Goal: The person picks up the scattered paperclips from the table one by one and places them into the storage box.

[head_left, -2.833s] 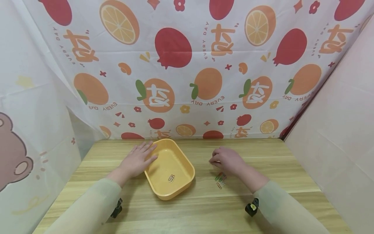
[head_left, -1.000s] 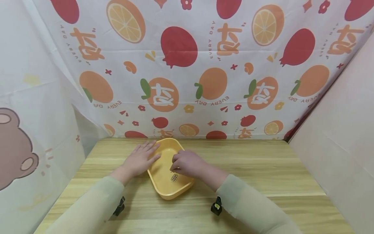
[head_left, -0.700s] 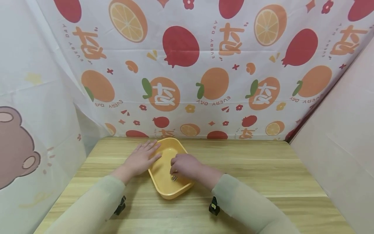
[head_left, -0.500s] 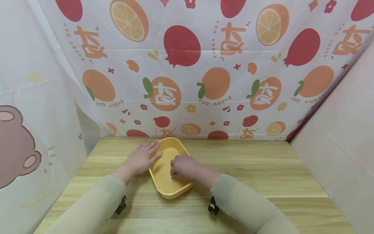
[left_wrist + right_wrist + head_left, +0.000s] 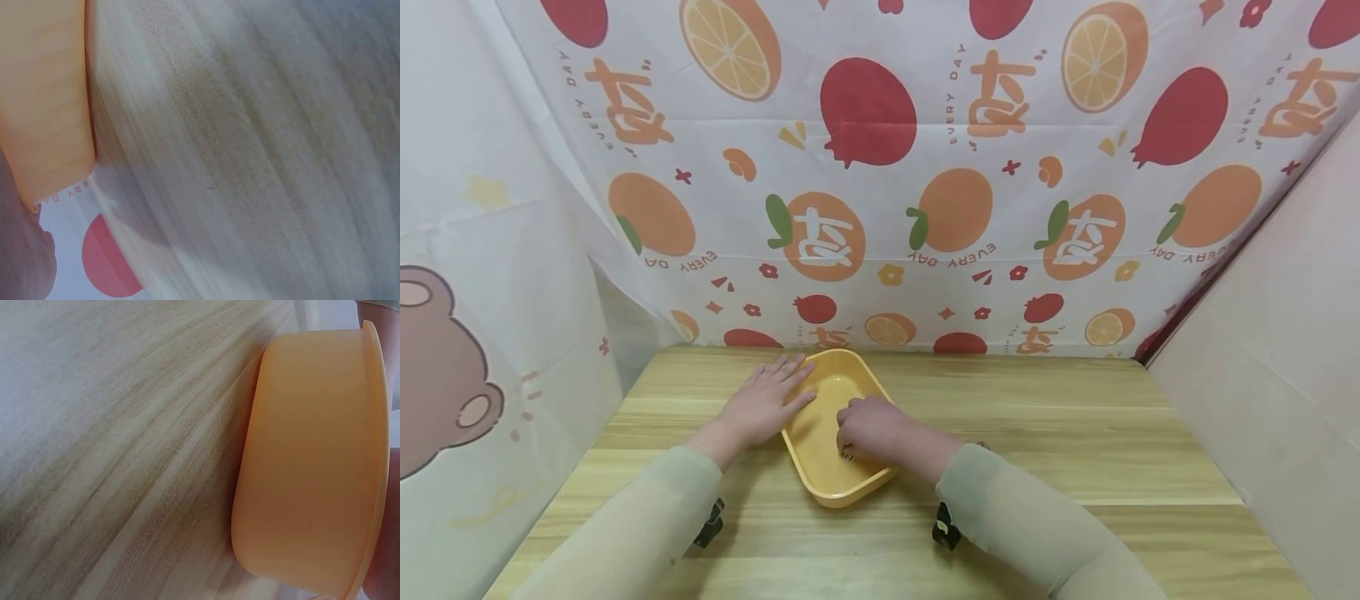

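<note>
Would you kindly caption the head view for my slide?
Left hand on yellow tray, right hand inside, beside paper clips.

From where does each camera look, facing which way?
Head: worn there, facing forward and down at the yellow tray; left hand, right hand, sleeves show.
Left wrist: worn there, facing tabletop and tray side; left hand partly shows.
Right wrist: worn there, facing tray wall; skin, cuff show.
Both wrist views share tray and tabletop.

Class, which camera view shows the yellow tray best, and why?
The head view: it shows the yellow tray from above, inside included. Left wrist shows only cropped outer wall; right wrist, outer wall and rim.
</note>
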{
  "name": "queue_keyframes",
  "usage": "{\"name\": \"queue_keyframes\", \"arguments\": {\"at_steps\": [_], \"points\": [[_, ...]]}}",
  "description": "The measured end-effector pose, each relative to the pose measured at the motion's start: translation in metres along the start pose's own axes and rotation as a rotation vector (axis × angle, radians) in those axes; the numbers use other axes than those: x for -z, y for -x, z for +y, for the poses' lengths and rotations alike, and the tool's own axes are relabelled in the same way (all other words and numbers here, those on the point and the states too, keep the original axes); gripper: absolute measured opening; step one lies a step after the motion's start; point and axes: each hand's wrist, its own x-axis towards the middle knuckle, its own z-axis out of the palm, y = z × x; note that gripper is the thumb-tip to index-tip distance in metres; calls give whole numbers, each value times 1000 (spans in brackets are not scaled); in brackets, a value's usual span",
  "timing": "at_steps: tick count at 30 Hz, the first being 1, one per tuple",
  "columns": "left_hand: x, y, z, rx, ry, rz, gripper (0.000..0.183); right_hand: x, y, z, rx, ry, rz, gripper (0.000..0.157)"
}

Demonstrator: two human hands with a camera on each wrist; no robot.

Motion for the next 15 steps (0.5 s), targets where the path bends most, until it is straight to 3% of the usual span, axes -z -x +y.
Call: {"name": "queue_keyframes", "arguments": {"at_steps": [15], "points": [[2, -1, 0, 2, -9, -2, 62, 4, 4, 3, -1, 15, 32, 8]]}}
